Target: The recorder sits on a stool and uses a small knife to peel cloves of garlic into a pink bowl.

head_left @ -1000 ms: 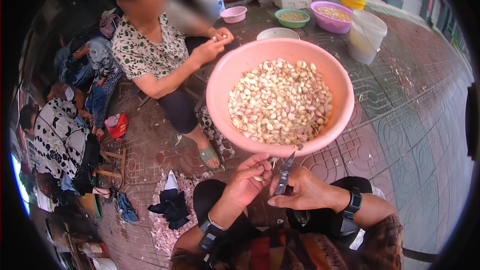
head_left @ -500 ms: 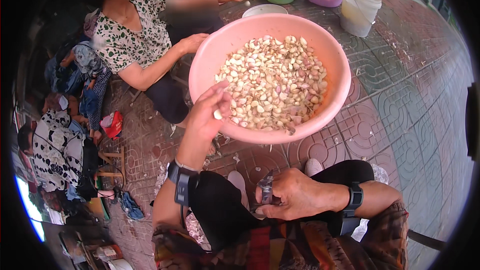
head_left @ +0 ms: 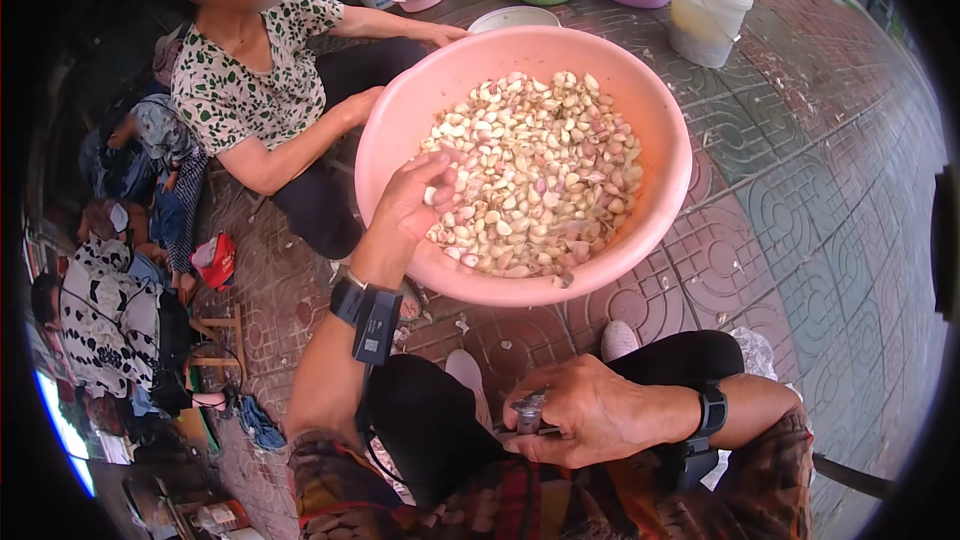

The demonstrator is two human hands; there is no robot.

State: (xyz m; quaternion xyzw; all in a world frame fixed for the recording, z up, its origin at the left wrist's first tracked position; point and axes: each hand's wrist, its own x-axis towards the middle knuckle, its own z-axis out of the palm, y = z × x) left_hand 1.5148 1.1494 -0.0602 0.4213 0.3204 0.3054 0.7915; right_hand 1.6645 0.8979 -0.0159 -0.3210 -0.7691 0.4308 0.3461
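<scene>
Garlic cloves, pale and papery, heaped in big round pink plastic basin at my knees. Left hand in there, fingers pinching one clove. Right hand clenched round small metal knife over lap. Loads left to trim, looks like.

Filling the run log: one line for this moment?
left hand: reaching into pink basin, fingers on garlic cloves | right hand: at lap, gripping small knife
</scene>
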